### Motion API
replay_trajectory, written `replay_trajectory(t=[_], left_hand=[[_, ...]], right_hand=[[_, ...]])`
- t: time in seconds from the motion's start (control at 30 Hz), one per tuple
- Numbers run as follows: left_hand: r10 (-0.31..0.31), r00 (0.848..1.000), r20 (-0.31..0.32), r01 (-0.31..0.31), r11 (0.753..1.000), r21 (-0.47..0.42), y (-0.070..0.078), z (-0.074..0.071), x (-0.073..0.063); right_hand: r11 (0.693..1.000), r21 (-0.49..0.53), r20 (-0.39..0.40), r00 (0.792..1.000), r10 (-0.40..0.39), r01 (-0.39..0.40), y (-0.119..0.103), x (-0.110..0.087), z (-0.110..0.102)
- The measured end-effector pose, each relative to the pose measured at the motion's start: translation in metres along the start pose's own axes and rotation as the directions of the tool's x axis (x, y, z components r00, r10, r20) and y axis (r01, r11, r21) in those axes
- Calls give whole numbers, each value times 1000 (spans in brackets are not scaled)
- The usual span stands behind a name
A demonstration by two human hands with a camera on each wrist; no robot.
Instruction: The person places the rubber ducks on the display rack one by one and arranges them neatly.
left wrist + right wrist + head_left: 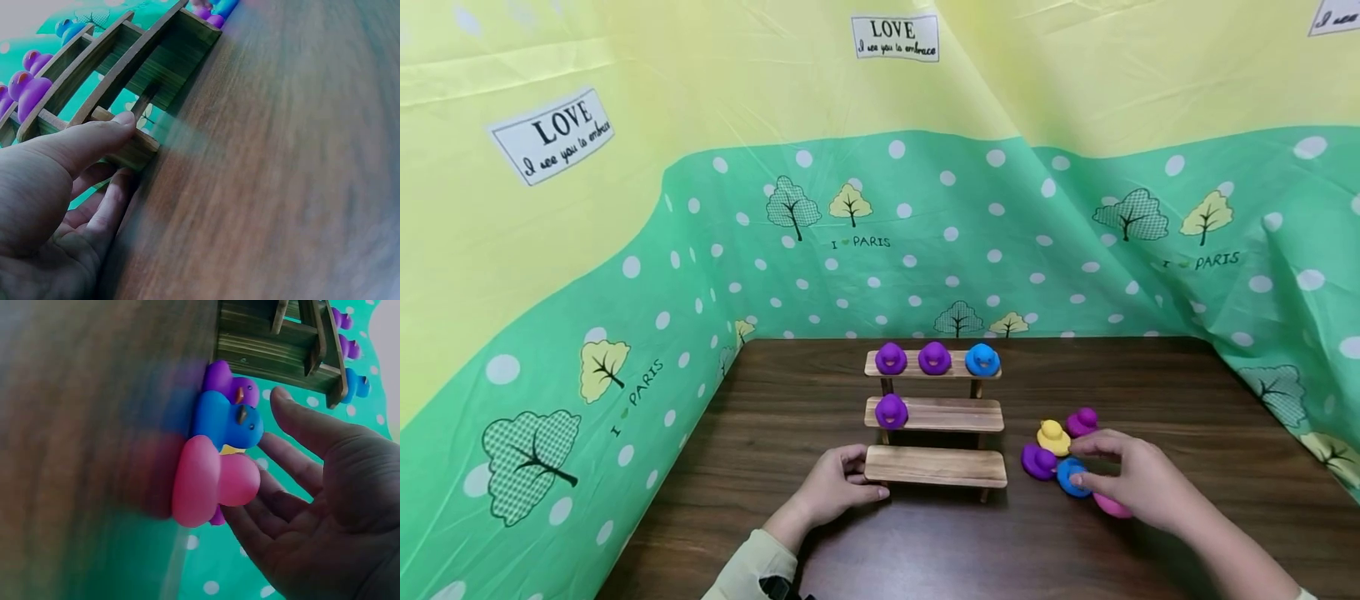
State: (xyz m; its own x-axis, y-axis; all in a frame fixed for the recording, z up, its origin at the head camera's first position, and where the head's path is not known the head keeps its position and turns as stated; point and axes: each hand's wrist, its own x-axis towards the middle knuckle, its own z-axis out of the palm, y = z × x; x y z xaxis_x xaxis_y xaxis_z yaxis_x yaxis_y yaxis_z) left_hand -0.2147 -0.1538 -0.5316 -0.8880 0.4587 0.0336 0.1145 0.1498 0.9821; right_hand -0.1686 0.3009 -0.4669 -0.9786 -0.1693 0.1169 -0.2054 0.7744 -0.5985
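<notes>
A three-step wooden stand [936, 467] stands mid-table, and my left hand [835, 487] grips its lower left end. In the left wrist view the thumb lies on the front of a leg [140, 150], with the fingers behind. My right hand [1138, 483] reaches over a cluster of rubber ducks, thumb and fingers spread apart around a blue duck [1072, 481]. In the right wrist view a gap shows between the thumb and that duck. Around it sit a yellow duck [1053, 438], a purple duck [1038, 462], a magenta duck [1082, 422] and a pink duck [200, 481], partly under the hand.
On the top step sit two purple ducks [891, 359] and a blue duck [982, 360]. Another purple duck [891, 412] is at the left of the middle step. A printed green and yellow cloth [850, 283] hangs behind and beside the dark wooden table [790, 400].
</notes>
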Motion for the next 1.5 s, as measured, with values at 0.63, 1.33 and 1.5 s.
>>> replay_trajectory(t=[0.63, 1.33, 1.5], left_hand=[[9, 1000, -3, -9, 1000, -4, -3, 2, -1], [3, 1000, -9, -2, 1000, 8, -1, 2, -1], [6, 1000, -10, -6, 1000, 12, -1, 1, -1]], right_hand=[[997, -26, 102, 992, 69, -66, 12, -2, 2], [998, -10, 102, 993, 56, -55, 13, -1, 2], [999, -19, 86, 996, 40, -38, 12, -1, 2]])
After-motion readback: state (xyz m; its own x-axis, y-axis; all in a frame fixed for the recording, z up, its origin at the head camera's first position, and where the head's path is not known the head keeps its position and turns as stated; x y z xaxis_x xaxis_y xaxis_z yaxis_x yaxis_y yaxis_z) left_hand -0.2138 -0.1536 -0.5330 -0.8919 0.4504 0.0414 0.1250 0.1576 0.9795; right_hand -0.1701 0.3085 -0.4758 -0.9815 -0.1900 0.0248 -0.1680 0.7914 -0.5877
